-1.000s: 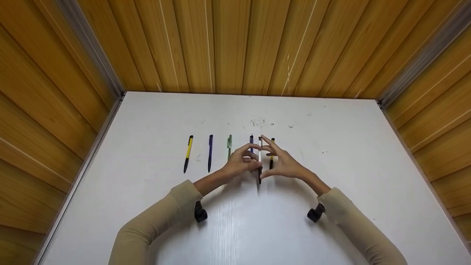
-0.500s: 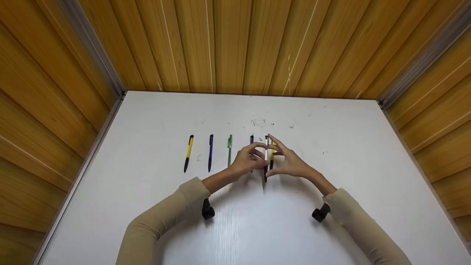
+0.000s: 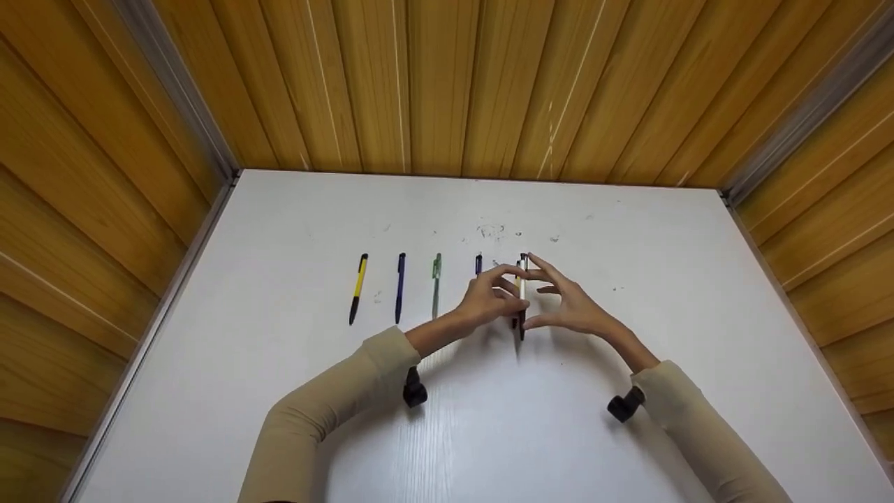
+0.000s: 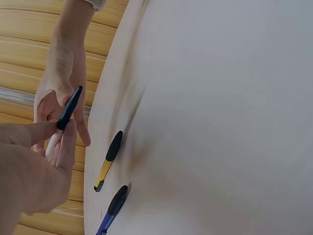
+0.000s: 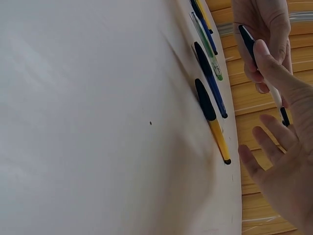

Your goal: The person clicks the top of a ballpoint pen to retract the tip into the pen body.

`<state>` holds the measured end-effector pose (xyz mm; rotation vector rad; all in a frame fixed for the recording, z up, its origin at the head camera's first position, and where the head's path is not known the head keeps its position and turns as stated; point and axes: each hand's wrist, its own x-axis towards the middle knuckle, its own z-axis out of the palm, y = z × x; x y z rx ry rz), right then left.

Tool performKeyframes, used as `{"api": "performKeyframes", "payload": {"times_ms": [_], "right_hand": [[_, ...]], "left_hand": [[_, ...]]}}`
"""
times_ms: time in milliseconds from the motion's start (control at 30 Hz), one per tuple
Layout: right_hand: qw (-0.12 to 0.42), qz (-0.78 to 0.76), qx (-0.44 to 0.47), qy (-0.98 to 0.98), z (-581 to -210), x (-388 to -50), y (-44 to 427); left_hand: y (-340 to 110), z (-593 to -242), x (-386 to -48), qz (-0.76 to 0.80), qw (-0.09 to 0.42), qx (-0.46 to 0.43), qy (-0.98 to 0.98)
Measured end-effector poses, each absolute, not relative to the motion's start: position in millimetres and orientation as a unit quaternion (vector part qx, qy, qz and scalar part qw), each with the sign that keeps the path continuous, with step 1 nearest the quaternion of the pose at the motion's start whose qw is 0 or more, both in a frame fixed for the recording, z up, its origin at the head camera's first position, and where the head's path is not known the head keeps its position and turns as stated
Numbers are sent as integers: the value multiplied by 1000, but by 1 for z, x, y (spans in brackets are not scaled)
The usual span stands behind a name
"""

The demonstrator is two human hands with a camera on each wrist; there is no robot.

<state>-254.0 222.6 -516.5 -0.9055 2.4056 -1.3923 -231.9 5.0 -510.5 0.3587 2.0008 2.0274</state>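
A white pen with a black grip [image 3: 522, 290] is up off the table, its ends pointing away from and towards the person. My left hand [image 3: 482, 305] pinches it near the middle between thumb and fingers; the left wrist view shows this pinch beside the black grip [image 4: 70, 107]. On the other side, my right hand [image 3: 574, 307] has its fingers spread, thumb by the writing end and index finger by the far end. In the right wrist view its thumb [image 5: 264, 51] lies against the black grip. Below the held pen lies a yellow-and-black pen [image 5: 218, 139].
Left of the hands, a row of pens lies on the white table [image 3: 279, 223]: yellow-and-black [image 3: 359, 283], dark blue [image 3: 400, 286], green [image 3: 436, 279] and another blue [image 3: 478, 264] partly behind the left hand. Wood-patterned panels [image 3: 447, 84] enclose the table.
Both hands have moved right together with the white pen, from beside the blue pen to over the rightmost yellow pen. The pens lying on the table have stayed put.
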Motion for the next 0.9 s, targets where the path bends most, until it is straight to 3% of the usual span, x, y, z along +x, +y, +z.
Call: {"api": "performKeyframes", "payload": {"times_ms": [600, 900], "right_hand": [[52, -465, -255, 846, -487, -245, 263], [48, -456, -203, 865, -509, -262, 296]], "left_hand": [[39, -512, -252, 681, 149, 85, 712], [61, -521, -263, 640, 137, 94, 751]]}}
